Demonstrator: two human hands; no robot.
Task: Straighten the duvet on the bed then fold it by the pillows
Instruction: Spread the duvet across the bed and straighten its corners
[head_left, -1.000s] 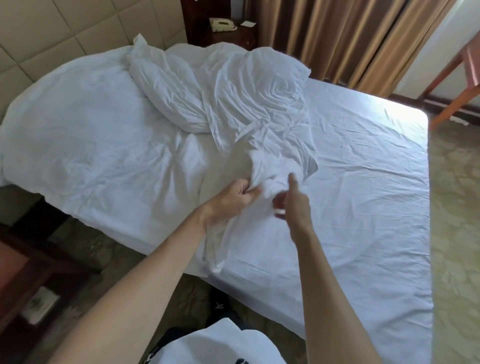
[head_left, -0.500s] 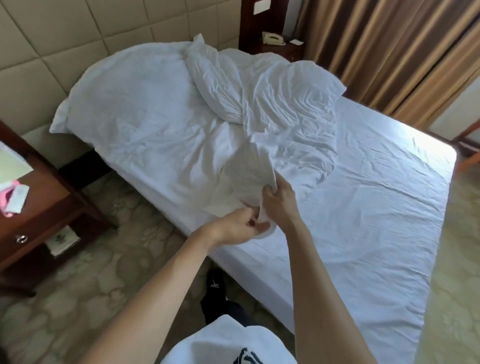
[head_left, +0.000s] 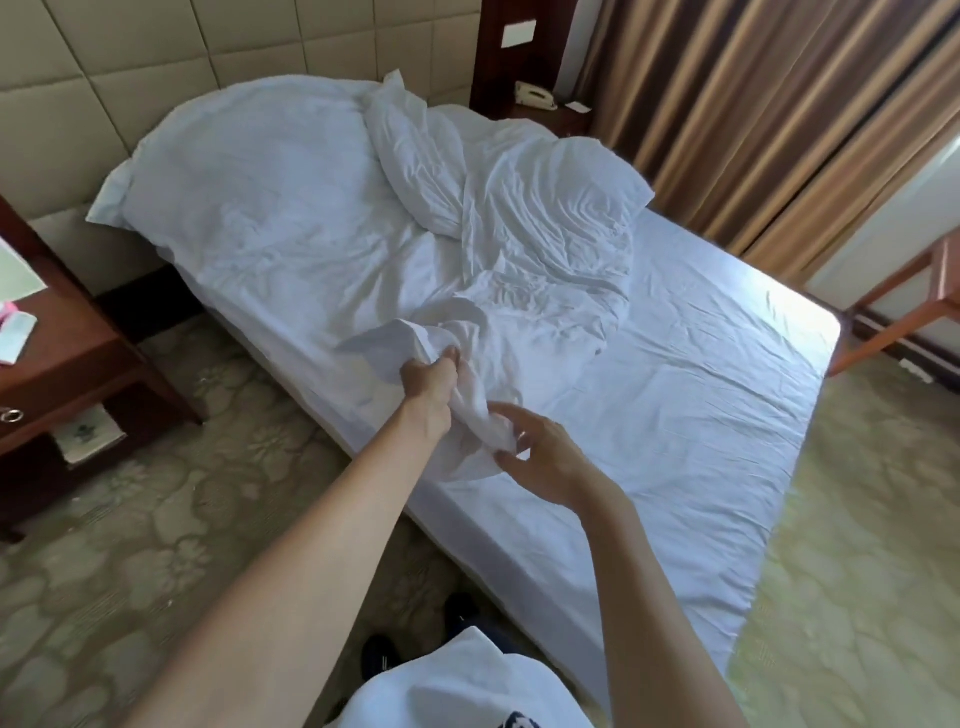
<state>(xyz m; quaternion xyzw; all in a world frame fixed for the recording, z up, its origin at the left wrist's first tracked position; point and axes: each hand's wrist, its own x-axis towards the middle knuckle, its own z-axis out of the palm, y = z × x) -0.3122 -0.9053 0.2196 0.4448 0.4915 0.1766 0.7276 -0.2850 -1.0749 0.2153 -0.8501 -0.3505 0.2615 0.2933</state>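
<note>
While the duvet (head_left: 519, 228) still lies bunched in a crumpled heap across the head half of the bed (head_left: 701, 415), partly over the pillows (head_left: 249, 171), we can see that the grip on it has shifted: half a second ago both hands met on the same bit of edge, and now they have drawn apart along it. Our left hand (head_left: 428, 376) clenches a gathered fold of the fabric and lifts it off the mattress, while our right hand (head_left: 545, 457), fingers loosely curled, seems to pinch the trailing end between thumb and fingertips, though the cloth hides the contact. We judge that we are feeding along the hem to find a corner. Straightening has barely begun, and the fold by the pillows is far off.
</note>
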